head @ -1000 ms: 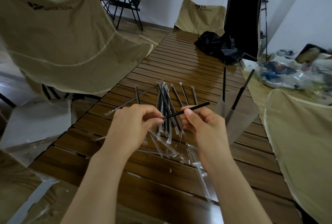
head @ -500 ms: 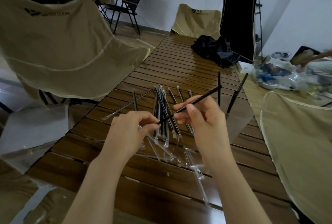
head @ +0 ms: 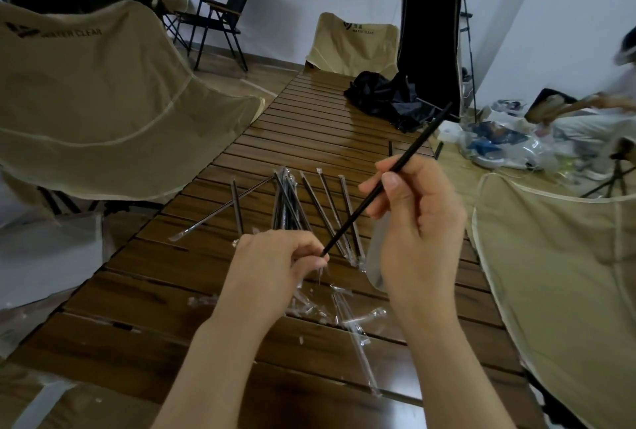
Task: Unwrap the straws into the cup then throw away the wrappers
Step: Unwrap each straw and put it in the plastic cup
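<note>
Right hand (head: 416,222) is pinching a bare black straw (head: 385,180) about mid-length between thumb and fingers, angled up and away to the right, with the top end out over the far side of the slatted wooden surface (head: 309,125). The low end of that straw sits right at the left hand (head: 275,263), whose fingers are curled in and pinching something at the tip. Looks like the clear wrapper (head: 320,268), though it's see-through and hard to be sure.

The clear cup (head: 375,256) is mostly hidden behind the right hand, standing on the surface just right of the pile; two straw tips (head: 390,148) poke up behind the knuckles.

The wrapped straws (head: 285,201) lie in a loose fan on the surface past the left hand, some bunched, a few spread apart. Empty wrappers (head: 351,318) are scattered flat on the slats near the wrists.

Tan folding chairs (head: 103,101) stand on both sides, and a black bag (head: 385,98) sits at the far end.
</note>
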A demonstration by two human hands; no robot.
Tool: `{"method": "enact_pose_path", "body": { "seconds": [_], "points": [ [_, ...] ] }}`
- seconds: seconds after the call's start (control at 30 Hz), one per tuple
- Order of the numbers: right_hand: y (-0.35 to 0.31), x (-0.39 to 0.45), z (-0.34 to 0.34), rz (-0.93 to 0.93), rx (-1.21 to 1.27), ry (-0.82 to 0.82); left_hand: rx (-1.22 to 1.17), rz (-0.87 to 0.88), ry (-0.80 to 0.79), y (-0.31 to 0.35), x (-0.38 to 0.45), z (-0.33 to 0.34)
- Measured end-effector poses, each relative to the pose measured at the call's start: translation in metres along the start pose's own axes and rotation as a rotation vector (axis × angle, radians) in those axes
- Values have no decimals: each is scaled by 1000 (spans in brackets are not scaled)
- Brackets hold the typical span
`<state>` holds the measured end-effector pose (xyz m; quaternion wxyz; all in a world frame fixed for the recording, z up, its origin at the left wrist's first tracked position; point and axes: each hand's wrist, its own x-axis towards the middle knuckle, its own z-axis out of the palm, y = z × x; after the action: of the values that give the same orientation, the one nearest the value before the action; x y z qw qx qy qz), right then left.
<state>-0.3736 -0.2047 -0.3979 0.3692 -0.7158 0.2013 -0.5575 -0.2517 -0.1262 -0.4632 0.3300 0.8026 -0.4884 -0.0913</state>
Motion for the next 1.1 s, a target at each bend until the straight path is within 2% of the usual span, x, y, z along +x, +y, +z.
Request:
{"method": "enact_pose_path", "body": {
  "seconds": [0.1,0.23,0.33,0.43,0.5,0.63,0.8,0.97,1.03,1.1],
  "points": [
    [-3,0,0,-31,-5,52,43,7,-17,-3,2,3],
    [-12,7,-10,-192,-25,241,130,6,-49,-5,3,6],
    [-16,11,-20,-368,-129,349,172,30,-81,0,4,13],
    [-10,10,-24,-437,-265,389,225,39,-135,1,6,20],
    [1,8,-22,-379,-402,362,217,33,-132,1,6,23],
    [29,0,-15,-26,-727,256,165,9,-99,2,3,24],
    [44,1,-23,199,-898,162,130,-22,-137,2,3,23],
    [39,1,-20,136,-851,205,99,-65,-192,0,4,23],
    [30,-2,-15,-13,-855,289,62,-91,-171,-2,4,23],
    [22,-8,-6,-191,-829,293,56,-131,-108,-4,3,24]
  ]
}}
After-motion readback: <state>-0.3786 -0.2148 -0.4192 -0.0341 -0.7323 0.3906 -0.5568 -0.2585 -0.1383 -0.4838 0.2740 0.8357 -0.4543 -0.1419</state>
